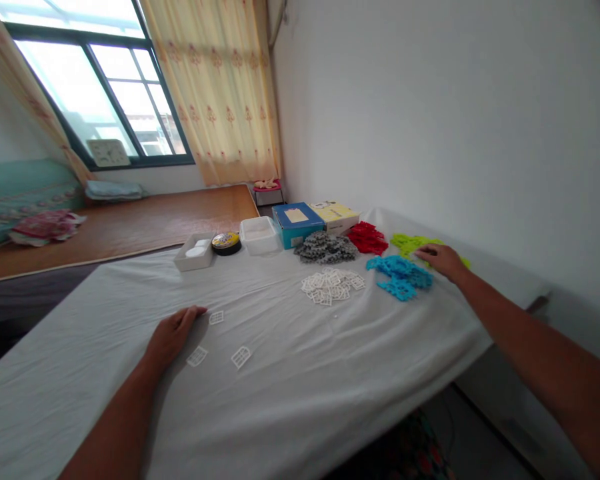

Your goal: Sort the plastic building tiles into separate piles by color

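My left hand [173, 333] rests on the cloth, its fingers stretched loosely forward and holding nothing I can see. Its fingertips lie close to a small white lattice piece [217, 318]. Two similar pieces, a white grid piece [197, 357] and another white grid piece [241, 357], lie flat nearby. On the far right, my right hand [443, 260] is over a pile of yellow-green plastic pieces [405, 243], fingers bent together in a pinch; what is between them is hidden. Just left of that hand sits a heap of blue plastic pieces [401, 275].
Piles of white lattice pieces [333, 287], grey pieces [325, 247] and red pieces [367, 238] lie on the white cloth [280, 400]. Behind stand a blue box [300, 223], a yellow box [335, 217], a clear container [261, 235], a round tin [227, 243] and a white tray [194, 261].
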`<act>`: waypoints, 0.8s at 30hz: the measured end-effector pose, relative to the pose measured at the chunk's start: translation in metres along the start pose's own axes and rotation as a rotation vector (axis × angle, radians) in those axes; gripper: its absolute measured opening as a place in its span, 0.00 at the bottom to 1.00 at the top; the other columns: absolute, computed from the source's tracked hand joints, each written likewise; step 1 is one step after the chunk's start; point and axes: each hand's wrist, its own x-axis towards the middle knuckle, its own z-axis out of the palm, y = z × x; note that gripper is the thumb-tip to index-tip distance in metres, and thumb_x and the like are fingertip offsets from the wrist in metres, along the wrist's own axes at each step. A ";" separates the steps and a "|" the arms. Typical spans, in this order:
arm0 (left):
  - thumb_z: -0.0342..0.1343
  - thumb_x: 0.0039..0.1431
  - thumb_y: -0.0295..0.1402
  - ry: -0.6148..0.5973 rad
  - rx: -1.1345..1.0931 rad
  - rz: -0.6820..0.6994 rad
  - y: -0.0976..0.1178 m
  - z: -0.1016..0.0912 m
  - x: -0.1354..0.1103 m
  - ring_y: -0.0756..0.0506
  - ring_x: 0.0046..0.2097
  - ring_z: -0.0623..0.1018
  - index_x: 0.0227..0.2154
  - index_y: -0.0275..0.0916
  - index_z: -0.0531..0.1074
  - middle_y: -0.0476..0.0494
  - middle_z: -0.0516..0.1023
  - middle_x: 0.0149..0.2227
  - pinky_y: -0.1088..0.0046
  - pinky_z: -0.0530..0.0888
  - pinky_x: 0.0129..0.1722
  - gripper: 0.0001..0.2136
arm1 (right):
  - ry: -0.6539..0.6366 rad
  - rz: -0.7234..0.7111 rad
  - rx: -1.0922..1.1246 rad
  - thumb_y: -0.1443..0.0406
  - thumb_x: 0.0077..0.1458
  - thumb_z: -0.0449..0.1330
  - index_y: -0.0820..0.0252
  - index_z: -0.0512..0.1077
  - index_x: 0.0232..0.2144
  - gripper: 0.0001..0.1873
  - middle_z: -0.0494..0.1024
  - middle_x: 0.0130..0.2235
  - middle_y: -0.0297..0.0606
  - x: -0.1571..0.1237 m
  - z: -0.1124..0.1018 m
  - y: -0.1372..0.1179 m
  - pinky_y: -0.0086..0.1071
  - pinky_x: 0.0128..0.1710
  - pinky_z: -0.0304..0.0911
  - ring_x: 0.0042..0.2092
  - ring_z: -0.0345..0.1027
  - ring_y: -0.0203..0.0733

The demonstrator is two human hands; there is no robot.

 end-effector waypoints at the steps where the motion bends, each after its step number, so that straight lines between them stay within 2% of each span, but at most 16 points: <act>1: 0.44 0.54 0.54 0.002 -0.002 -0.001 0.000 0.000 0.000 0.39 0.49 0.79 0.35 0.45 0.80 0.47 0.83 0.42 0.66 0.71 0.53 0.24 | -0.088 -0.048 0.056 0.55 0.57 0.54 0.59 0.78 0.31 0.18 0.81 0.33 0.41 0.000 0.007 -0.015 0.32 0.34 0.66 0.34 0.72 0.42; 4: 0.44 0.54 0.54 0.006 -0.011 0.011 0.002 0.000 -0.001 0.39 0.48 0.79 0.35 0.46 0.80 0.48 0.83 0.42 0.66 0.71 0.54 0.23 | -0.427 -0.268 0.220 0.56 0.55 0.57 0.60 0.79 0.34 0.16 0.82 0.35 0.40 -0.003 0.032 -0.063 0.32 0.38 0.67 0.37 0.74 0.42; 6: 0.44 0.55 0.53 -0.001 -0.012 0.021 0.003 0.000 -0.002 0.39 0.48 0.79 0.36 0.46 0.80 0.47 0.83 0.43 0.65 0.71 0.54 0.24 | -0.565 -0.391 0.243 0.57 0.55 0.58 0.60 0.79 0.35 0.14 0.82 0.37 0.40 -0.009 0.047 -0.095 0.33 0.40 0.67 0.38 0.74 0.42; 8: 0.43 0.56 0.52 -0.011 -0.010 0.034 0.003 0.001 -0.004 0.40 0.49 0.78 0.37 0.44 0.80 0.46 0.82 0.43 0.65 0.70 0.54 0.24 | -0.558 -0.439 0.206 0.59 0.56 0.57 0.60 0.79 0.37 0.14 0.82 0.38 0.40 -0.016 0.060 -0.126 0.33 0.42 0.66 0.39 0.74 0.42; 11: 0.41 0.58 0.51 -0.013 -0.005 0.043 0.004 0.004 -0.006 0.40 0.49 0.78 0.37 0.42 0.80 0.44 0.82 0.44 0.66 0.70 0.53 0.25 | -0.440 -0.464 0.196 0.62 0.59 0.55 0.60 0.78 0.39 0.14 0.82 0.40 0.41 -0.033 0.074 -0.175 0.34 0.41 0.66 0.38 0.74 0.42; 12: 0.41 0.58 0.51 -0.011 -0.003 0.042 0.004 0.005 -0.006 0.40 0.49 0.78 0.37 0.42 0.80 0.44 0.82 0.44 0.66 0.70 0.53 0.25 | -0.445 -0.505 0.227 0.63 0.60 0.54 0.60 0.78 0.40 0.14 0.81 0.40 0.41 -0.043 0.077 -0.193 0.33 0.41 0.66 0.37 0.74 0.41; 15: 0.39 0.59 0.51 -0.013 -0.006 0.062 0.005 0.007 -0.007 0.41 0.48 0.78 0.38 0.40 0.79 0.43 0.82 0.44 0.67 0.70 0.52 0.26 | -0.646 -0.760 0.366 0.62 0.62 0.55 0.60 0.77 0.43 0.13 0.80 0.41 0.41 -0.087 0.088 -0.248 0.31 0.40 0.67 0.36 0.72 0.37; 17: 0.39 0.60 0.50 -0.018 -0.011 0.070 0.005 0.008 -0.008 0.41 0.48 0.78 0.39 0.39 0.79 0.41 0.82 0.43 0.67 0.70 0.52 0.27 | -0.752 -0.981 0.398 0.59 0.61 0.58 0.60 0.75 0.47 0.16 0.78 0.46 0.43 -0.121 0.097 -0.278 0.32 0.44 0.66 0.41 0.71 0.39; 20: 0.39 0.61 0.49 -0.020 -0.019 0.078 0.004 0.009 -0.008 0.42 0.47 0.78 0.39 0.38 0.79 0.41 0.82 0.43 0.67 0.70 0.51 0.26 | -0.730 -1.221 0.298 0.54 0.58 0.61 0.60 0.73 0.51 0.23 0.75 0.49 0.46 -0.160 0.113 -0.308 0.38 0.50 0.64 0.48 0.67 0.45; 24: 0.39 0.61 0.49 -0.021 -0.017 0.093 0.003 0.010 -0.008 0.42 0.47 0.78 0.38 0.40 0.79 0.42 0.82 0.42 0.68 0.70 0.50 0.25 | -0.623 -1.365 0.118 0.62 0.65 0.53 0.61 0.73 0.46 0.13 0.75 0.43 0.45 -0.171 0.128 -0.320 0.37 0.47 0.64 0.44 0.65 0.42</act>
